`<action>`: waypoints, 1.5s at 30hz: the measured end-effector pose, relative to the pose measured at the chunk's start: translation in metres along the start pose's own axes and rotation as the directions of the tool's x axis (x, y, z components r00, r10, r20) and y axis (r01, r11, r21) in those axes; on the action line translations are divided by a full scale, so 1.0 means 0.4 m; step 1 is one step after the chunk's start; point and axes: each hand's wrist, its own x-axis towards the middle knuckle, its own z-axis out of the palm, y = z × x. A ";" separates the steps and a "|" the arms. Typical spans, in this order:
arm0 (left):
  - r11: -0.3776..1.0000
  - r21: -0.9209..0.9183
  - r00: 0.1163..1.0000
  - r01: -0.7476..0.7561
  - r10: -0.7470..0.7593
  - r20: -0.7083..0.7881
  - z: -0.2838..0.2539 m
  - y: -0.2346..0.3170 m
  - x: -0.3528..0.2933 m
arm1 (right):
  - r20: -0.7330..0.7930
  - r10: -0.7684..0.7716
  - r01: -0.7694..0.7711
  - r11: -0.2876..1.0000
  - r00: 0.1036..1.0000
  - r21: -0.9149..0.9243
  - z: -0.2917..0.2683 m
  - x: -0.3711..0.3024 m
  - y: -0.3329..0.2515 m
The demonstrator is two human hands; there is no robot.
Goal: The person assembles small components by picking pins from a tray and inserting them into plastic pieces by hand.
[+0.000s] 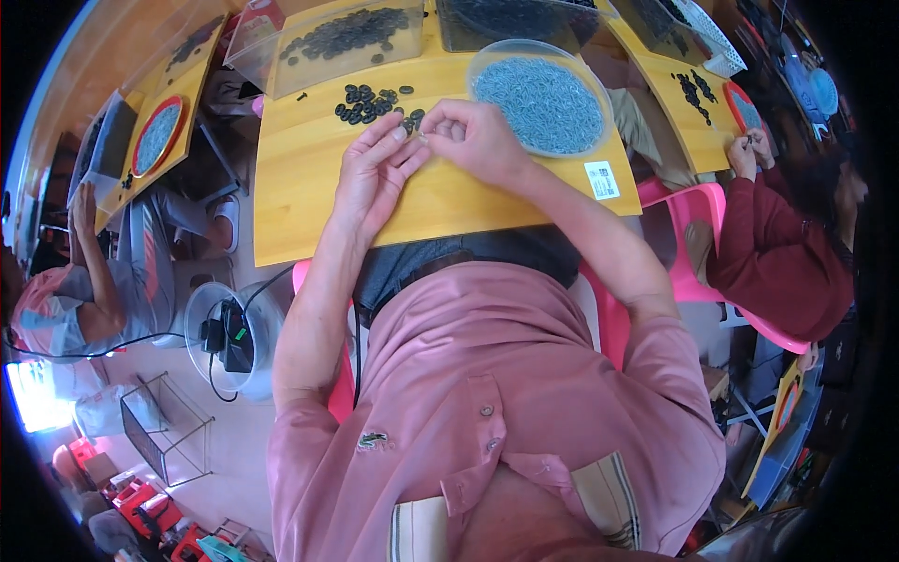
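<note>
Here, at upper centre, the right hand [475, 139] seems pinched, the left hand [372, 176] half-curled, any grip on something too small to tell; the black rings [355, 115] lie just above, nearer the left.

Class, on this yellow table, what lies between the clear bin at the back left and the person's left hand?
A loose pile of black ring-like pieces, as the head view shows.

Bright, glare [39, 397] — lower left, edges bowed (darkened)
</note>
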 end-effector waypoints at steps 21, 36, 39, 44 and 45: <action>0.997 0.070 0.998 -0.046 0.048 -0.034 0.009 -0.005 0.005 | 0.007 -0.177 0.176 0.974 0.984 -0.140 -0.024 -0.009 -0.003; 0.984 0.171 0.998 -0.050 0.058 -0.041 0.031 -0.012 -0.005 | -0.004 -0.030 0.030 0.999 1.000 0.030 -0.013 -0.001 0.015; 0.962 0.262 0.995 -0.073 0.089 -0.049 0.043 -0.020 -0.002 | 0.039 0.107 -0.112 0.980 0.993 0.163 -0.032 0.000 0.003; 0.937 0.341 0.991 -0.079 0.112 -0.079 0.052 -0.020 -0.008 | 0.014 0.094 -0.094 0.992 0.996 0.079 -0.041 0.004 0.001; 0.935 0.345 0.989 -0.084 0.120 -0.085 0.055 -0.019 -0.010 | 0.021 0.092 -0.093 0.992 0.996 0.081 -0.045 0.002 -0.004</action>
